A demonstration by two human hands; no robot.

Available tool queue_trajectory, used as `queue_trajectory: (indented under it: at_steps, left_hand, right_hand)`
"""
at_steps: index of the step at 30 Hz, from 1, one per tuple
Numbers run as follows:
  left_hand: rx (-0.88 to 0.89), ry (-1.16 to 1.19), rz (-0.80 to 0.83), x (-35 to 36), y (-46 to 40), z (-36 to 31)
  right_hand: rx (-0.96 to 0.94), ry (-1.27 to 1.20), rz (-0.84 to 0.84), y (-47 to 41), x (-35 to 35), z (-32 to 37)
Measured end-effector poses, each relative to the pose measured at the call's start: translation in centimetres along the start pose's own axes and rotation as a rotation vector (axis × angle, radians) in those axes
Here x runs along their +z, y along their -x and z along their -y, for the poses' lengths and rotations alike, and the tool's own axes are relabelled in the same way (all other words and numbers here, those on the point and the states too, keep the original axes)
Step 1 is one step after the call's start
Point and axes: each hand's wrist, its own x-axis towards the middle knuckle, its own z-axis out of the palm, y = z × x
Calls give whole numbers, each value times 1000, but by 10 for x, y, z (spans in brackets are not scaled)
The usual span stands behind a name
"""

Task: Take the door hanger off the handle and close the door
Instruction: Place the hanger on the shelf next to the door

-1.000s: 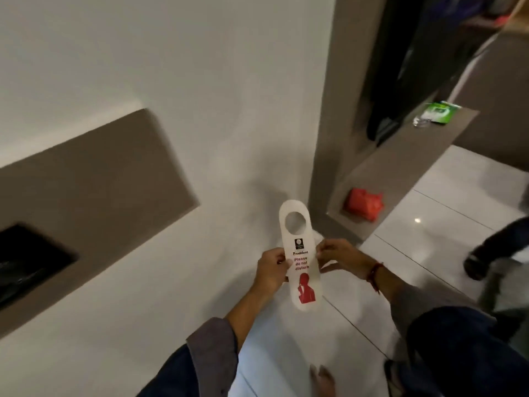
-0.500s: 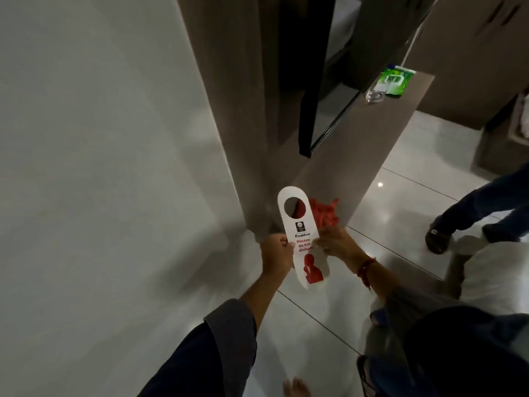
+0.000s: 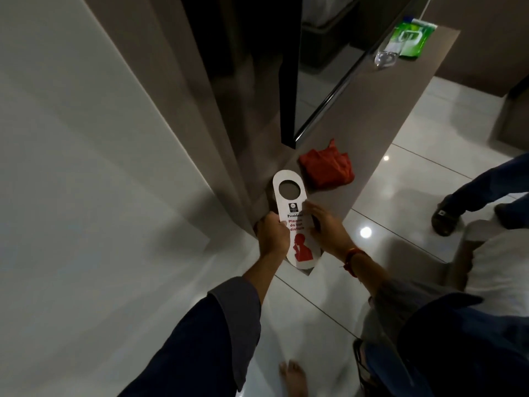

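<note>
While both hands hold the door hanger (image 3: 292, 222) in front of the body, it is clearly off any handle, so the removal looks done and closing the door is what remains. The left hand (image 3: 274, 235) pinches the card's left edge, fingers (image 3: 282, 224) clamped on it; the right hand (image 3: 326, 224) grips the right edge with its fingers laid along the printed face. The card hangs over the low counter (image 3: 372, 116), near a folded red cloth (image 3: 326, 169). No door or handle can be picked out for certain. A sensible way on would be to pass the card to one hand or set it on the counter, then turn and push the door shut with the freed hand.
</note>
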Motion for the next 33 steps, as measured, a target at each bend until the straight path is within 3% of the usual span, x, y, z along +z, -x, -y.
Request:
queue_trajectory:
  at_steps: [9, 17, 22, 28, 33]
  left_hand:
    - [216, -495, -43, 2, 0, 8]
    - [393, -384, 88, -24, 26, 19]
    - [487, -375, -57, -72, 77, 49]
    - [360, -481, -227, -162, 155, 120]
    - [173, -477, -440, -262, 263, 213]
  right_hand:
    - [-45, 183, 75, -7, 3, -9]
    - [2, 184, 66, 13, 1, 17]
    - [-142, 352, 13, 61, 24, 60]
    - [-326, 399, 95, 128, 89, 135]
    - [-592, 375, 191, 211, 171, 227]
